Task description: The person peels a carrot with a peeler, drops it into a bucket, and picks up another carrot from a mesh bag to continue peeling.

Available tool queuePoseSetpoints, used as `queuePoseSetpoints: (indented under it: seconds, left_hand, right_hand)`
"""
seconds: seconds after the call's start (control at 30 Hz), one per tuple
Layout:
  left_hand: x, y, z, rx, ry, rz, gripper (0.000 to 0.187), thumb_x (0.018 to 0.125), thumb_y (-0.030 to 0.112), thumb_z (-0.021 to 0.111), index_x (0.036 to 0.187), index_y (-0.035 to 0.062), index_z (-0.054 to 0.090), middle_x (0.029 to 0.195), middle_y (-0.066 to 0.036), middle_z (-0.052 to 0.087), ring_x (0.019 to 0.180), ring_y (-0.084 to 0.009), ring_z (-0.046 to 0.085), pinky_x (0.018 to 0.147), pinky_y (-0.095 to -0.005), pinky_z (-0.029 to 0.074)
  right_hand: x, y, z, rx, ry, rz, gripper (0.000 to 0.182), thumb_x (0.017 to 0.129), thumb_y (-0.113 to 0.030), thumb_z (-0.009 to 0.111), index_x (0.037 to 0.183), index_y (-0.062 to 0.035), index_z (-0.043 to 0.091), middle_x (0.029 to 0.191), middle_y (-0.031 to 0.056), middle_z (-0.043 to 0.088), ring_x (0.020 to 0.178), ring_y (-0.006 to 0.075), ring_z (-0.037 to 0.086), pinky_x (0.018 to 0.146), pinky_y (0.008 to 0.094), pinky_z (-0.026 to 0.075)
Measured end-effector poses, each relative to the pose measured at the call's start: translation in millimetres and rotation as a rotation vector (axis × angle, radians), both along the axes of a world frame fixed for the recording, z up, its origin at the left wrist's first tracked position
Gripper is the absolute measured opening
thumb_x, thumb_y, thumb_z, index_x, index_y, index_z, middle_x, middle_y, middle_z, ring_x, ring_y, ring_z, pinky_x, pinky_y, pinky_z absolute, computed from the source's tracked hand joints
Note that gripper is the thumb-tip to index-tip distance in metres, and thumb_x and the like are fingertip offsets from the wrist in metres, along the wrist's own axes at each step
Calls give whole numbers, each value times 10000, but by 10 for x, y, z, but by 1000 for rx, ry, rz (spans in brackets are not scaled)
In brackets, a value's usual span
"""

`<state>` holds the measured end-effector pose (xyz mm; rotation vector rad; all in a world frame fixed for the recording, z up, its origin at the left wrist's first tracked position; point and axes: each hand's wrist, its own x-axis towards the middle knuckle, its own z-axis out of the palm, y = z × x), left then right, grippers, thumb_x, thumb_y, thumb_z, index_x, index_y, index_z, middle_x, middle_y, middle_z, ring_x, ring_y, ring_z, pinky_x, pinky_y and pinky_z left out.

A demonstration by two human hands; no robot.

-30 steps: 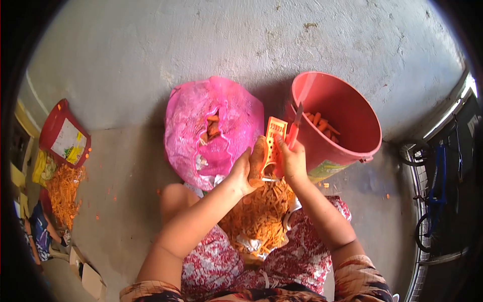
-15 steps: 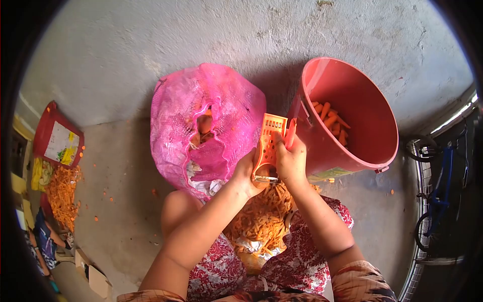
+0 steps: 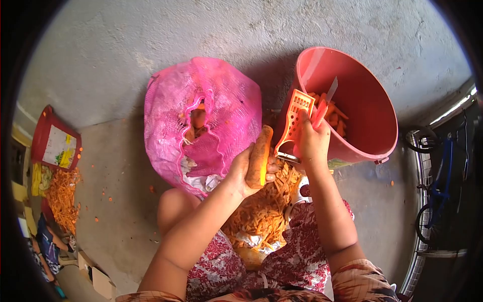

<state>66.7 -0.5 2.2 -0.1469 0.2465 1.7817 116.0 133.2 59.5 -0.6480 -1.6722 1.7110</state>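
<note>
My left hand [image 3: 245, 170] is wrapped round a carrot [image 3: 259, 157], which has a bright peeled strip down one side and darker skin on the rest. To its right my right hand [image 3: 315, 138] grips an orange peeler [image 3: 296, 121] with slots and holes in its body. The same hand also holds a knife [image 3: 324, 104] with a red handle, its blade pointing up over the red bucket [image 3: 370, 146]. Peeled carrots [image 3: 338, 118] lie inside the bucket. Below my hands is a heap of carrot peelings [image 3: 266, 211] between my legs.
A pink mesh sack [image 3: 231, 100] with carrots inside stands at the left of my hands. Farther left are a tipped red bucket [image 3: 37, 138], more peelings [image 3: 63, 201] and part of another person [image 3: 48, 241]. A blue bicycle [image 3: 443, 186] is at the right, and a wall [image 3: 226, 25] rises behind.
My hands have moved apart. The right hand has shifted up and right with the peeler and knife, whose blade now shows. The carrot in my left hand has come into clear view.
</note>
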Motion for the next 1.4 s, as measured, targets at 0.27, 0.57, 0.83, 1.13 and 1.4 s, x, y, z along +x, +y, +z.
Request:
queuePoseSetpoints:
  seconds: [0.27,0.57,0.83,1.13,1.4]
  left_hand:
    - [-14,-26,15,24,26,15,247,857,321,387,918,102,485,717,-54,471,640,-168,448,488,-277,374]
    - [-51,-30,-19,-49,72,38,265,862,335,372,956,110,475,733,-53,491,628,-170,459,460,-265,384]
    - [-71,-45,-24,-153,129,41,357,860,423,301,933,119,474,739,-50,485,630,-158,461,490,-276,371]
    - [-13,16,44,-335,171,188,314,872,313,346,1028,79,485,867,-68,577,716,-201,586,561,-369,488]
    - [-33,7,-121,-97,179,145,310,887,279,348,1041,45,481,952,-79,566,838,-176,571,731,-308,473]
  right_hand:
    - [-3,-18,-16,-50,-4,11,190,854,-146,484,953,6,539,754,7,565,641,53,495,579,205,409]
    - [-26,27,-78,-143,-42,43,207,847,-180,500,941,1,542,757,18,574,636,61,513,570,212,423]
    - [-41,-28,-89,-210,-28,69,178,840,-182,511,892,-15,543,720,9,552,587,58,507,522,199,414]
    - [-17,-332,-160,236,-102,174,124,827,-106,497,887,1,520,680,49,551,602,94,510,549,244,426]
    - [-28,-445,-239,341,-60,142,99,795,-83,506,783,12,480,607,153,516,530,203,509,523,306,408]
